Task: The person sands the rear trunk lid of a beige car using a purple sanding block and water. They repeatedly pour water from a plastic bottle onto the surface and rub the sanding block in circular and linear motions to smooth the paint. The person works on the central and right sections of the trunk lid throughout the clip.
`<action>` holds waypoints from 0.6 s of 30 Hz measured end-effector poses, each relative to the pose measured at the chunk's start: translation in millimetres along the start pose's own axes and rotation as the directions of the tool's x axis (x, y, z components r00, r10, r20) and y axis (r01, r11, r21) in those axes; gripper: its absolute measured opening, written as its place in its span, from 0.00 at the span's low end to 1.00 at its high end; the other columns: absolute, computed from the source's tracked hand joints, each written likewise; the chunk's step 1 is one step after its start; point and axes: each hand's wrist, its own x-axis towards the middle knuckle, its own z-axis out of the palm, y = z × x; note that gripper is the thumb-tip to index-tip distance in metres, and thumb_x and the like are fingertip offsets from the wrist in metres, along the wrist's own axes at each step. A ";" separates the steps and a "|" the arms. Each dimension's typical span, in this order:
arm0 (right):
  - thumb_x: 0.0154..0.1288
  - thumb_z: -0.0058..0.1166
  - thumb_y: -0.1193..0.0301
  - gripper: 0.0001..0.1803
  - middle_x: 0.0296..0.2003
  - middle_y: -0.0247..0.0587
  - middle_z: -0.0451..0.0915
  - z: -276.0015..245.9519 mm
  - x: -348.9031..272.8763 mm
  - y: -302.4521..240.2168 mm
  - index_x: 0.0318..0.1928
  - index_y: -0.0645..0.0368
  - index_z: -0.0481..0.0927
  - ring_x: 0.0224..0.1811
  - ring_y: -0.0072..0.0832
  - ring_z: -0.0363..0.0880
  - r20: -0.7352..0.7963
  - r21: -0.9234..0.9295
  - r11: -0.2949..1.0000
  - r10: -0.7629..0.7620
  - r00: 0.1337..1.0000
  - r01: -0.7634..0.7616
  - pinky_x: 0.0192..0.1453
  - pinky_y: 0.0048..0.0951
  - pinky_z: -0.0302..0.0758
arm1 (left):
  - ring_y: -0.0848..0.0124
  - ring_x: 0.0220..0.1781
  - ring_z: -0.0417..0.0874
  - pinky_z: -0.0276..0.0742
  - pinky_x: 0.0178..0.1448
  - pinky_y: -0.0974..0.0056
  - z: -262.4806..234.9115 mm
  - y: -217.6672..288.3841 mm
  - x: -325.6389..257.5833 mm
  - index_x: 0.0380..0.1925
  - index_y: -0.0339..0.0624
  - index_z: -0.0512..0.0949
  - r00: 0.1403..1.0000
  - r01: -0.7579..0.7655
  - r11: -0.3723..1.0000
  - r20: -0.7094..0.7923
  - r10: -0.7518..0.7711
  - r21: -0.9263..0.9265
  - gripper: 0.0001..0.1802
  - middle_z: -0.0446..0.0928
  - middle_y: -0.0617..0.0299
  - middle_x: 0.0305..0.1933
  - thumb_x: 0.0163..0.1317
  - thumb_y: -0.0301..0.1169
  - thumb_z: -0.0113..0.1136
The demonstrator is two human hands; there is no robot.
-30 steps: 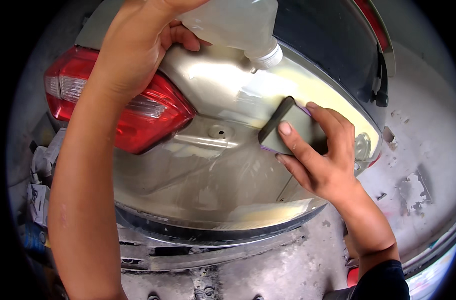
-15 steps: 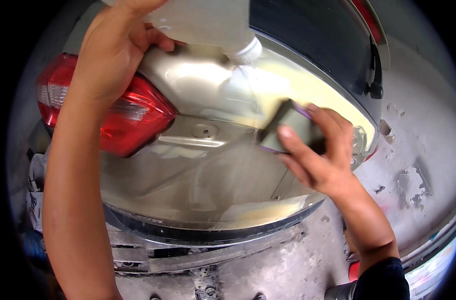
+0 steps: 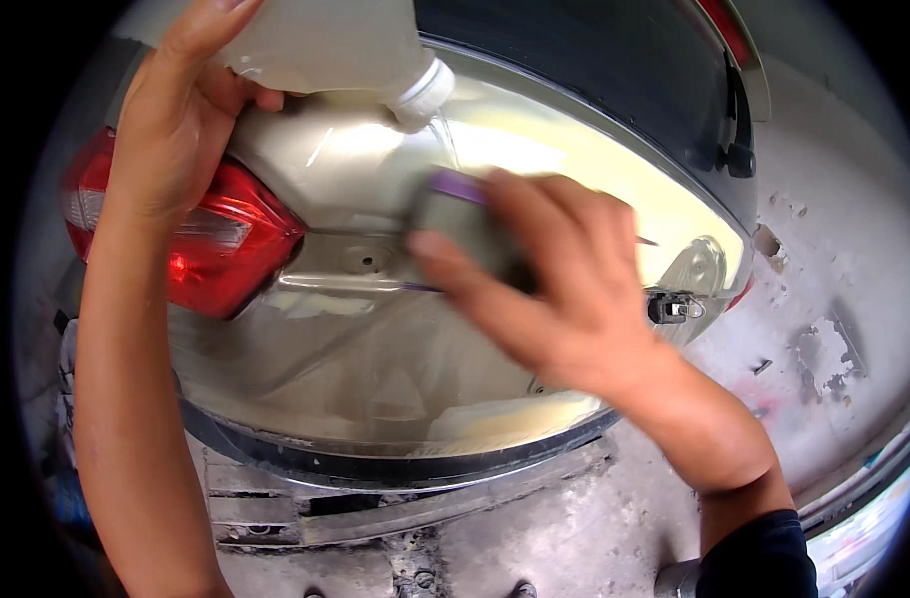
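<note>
My left hand (image 3: 181,120) grips a translucent bottle (image 3: 325,48) with a white cap, tilted so the cap points down and right. A thin stream of liquid seems to run from the cap onto the gold tailgate (image 3: 355,349). In my right hand (image 3: 565,269) is a dark sanding block (image 3: 465,229) with a purple edge, blurred by motion, pressed against the panel. Pale yellow patches cover the panel's upper right. The red tail light (image 3: 226,244) sits just below my left wrist, which hides part of it.
A dark rear window (image 3: 595,80) with a wiper (image 3: 739,159) lies beyond the panel. Black wiring hardware (image 3: 674,307) pokes out near my right wrist. The black bumper strip (image 3: 375,468) curves along the near side, over a stained concrete floor (image 3: 575,518).
My right hand has swept left across the panel with the sanding block, uncovering the wiring hardware. The bottle in my left hand has shifted left and slightly down in view.
</note>
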 end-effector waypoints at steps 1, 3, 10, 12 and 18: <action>0.46 0.68 0.67 0.27 0.51 0.47 0.76 0.9 6.0 -5.6 0.52 0.44 0.84 0.49 0.41 0.75 0.022 0.012 1.000 0.013 1.000 -0.013 0.48 0.36 0.71 | 0.71 0.44 0.79 0.72 0.46 0.66 -4.5 -3.3 -2.6 0.50 0.39 0.76 1.000 -0.009 1.000 0.000 0.009 -0.021 0.23 0.80 0.61 0.45 0.70 0.48 0.49; 0.46 0.69 0.67 0.28 0.51 0.47 0.77 0.3 9.8 -8.6 0.53 0.44 0.84 0.48 0.41 0.75 0.031 0.031 0.999 0.034 0.999 -0.035 0.48 0.35 0.71 | 0.72 0.44 0.78 0.71 0.45 0.66 -5.6 -1.8 -1.2 0.51 0.40 0.76 0.999 -0.021 0.998 0.025 0.023 -0.060 0.22 0.80 0.62 0.45 0.71 0.47 0.48; 0.46 0.68 0.62 0.29 0.52 0.48 0.76 -33.0 -62.1 36.3 0.54 0.41 0.82 0.48 0.39 0.76 0.063 -0.062 0.998 -0.013 0.998 0.016 0.45 0.34 0.70 | 0.66 0.51 0.79 0.72 0.58 0.60 73.0 11.5 -7.9 0.57 0.38 0.72 0.985 -0.105 0.990 -0.147 0.091 -0.090 0.28 0.79 0.55 0.51 0.68 0.49 0.52; 0.49 0.64 0.63 0.26 0.52 0.46 0.76 -12.8 -27.6 14.2 0.53 0.43 0.82 0.48 0.37 0.75 0.003 -0.045 0.999 -0.015 1.000 0.016 0.44 0.34 0.69 | 0.72 0.42 0.77 0.71 0.45 0.67 14.2 5.2 -1.1 0.51 0.41 0.76 0.998 -0.030 0.999 -0.047 0.031 0.021 0.22 0.80 0.63 0.45 0.71 0.47 0.47; 0.50 0.61 0.65 0.24 0.52 0.45 0.77 -5.4 -24.4 12.7 0.52 0.43 0.81 0.48 0.36 0.75 -0.012 -0.029 1.000 -0.009 1.000 0.009 0.44 0.35 0.68 | 0.73 0.42 0.77 0.70 0.45 0.68 2.7 2.8 -1.6 0.51 0.41 0.76 0.999 -0.033 0.999 0.030 0.032 0.015 0.23 0.79 0.63 0.46 0.70 0.48 0.49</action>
